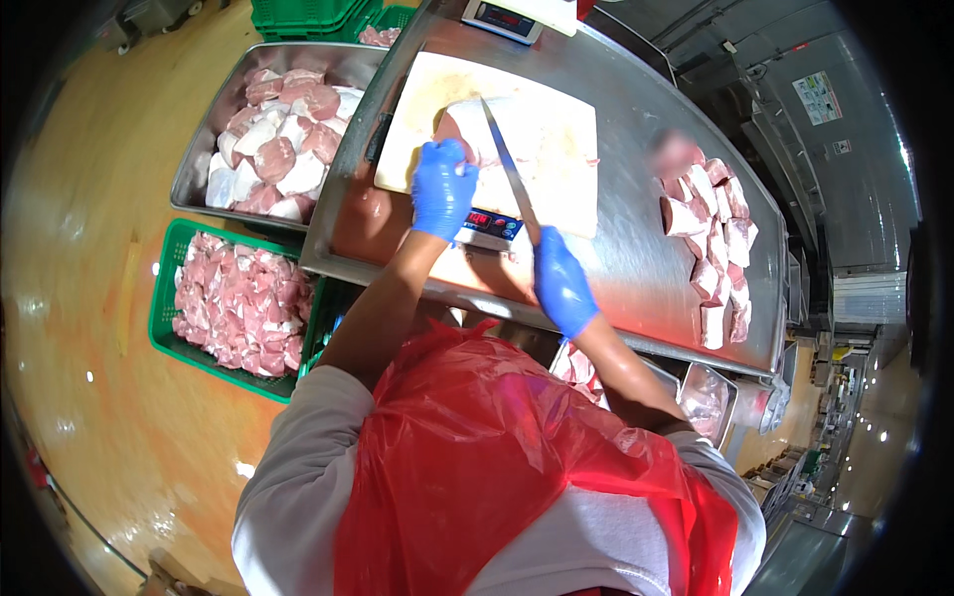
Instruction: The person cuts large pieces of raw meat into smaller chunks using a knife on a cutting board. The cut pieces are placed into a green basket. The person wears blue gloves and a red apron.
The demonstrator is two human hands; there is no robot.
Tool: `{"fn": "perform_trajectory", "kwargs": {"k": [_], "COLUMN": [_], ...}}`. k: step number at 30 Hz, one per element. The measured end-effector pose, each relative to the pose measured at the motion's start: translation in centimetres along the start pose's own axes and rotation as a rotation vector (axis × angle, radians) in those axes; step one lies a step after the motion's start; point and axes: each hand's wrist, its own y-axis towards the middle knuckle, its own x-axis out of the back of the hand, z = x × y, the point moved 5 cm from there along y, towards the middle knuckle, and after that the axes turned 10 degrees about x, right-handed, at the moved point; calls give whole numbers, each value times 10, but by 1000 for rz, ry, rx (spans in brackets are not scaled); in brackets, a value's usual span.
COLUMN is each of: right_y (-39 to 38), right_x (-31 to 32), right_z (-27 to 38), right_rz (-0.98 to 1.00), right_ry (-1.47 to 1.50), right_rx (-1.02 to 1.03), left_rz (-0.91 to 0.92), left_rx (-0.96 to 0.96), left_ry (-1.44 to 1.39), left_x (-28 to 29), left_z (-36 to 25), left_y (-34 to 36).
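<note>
My left hand (442,189), in a blue glove, has its fingers curled on the near left end of a pale pink piece of meat (456,123) on a white cutting board (556,179). My right hand (561,283), also gloved in blue, grips a long knife (507,159), whose blade points away from me across the meat. A small scale (492,230) with a red display sits at the board's near edge, partly behind my left hand and the board. The meat's outline is hard to make out against the white board.
Cut chunks (711,243) lie on the steel table (636,288) at right. A steel tub of meat (209,104) and a green crate of pieces (161,288) are at left. Another scale (502,22) and green crates (298,20) are behind. Containers of meat (706,397) show below the table's near edge.
</note>
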Motion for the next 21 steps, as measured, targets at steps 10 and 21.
{"fn": "perform_trajectory", "kwargs": {"k": [10,21], "right_y": [149,-28], "right_x": [-23,18], "right_z": [50,34], "right_rz": [-127,532], "right_ry": [-99,-315], "right_rx": [90,-249], "left_rz": [123,232], "left_rx": [307,434], "left_ry": [-353,-607], "left_x": [5,30], "left_z": [40,89], "left_y": [3,30]}}
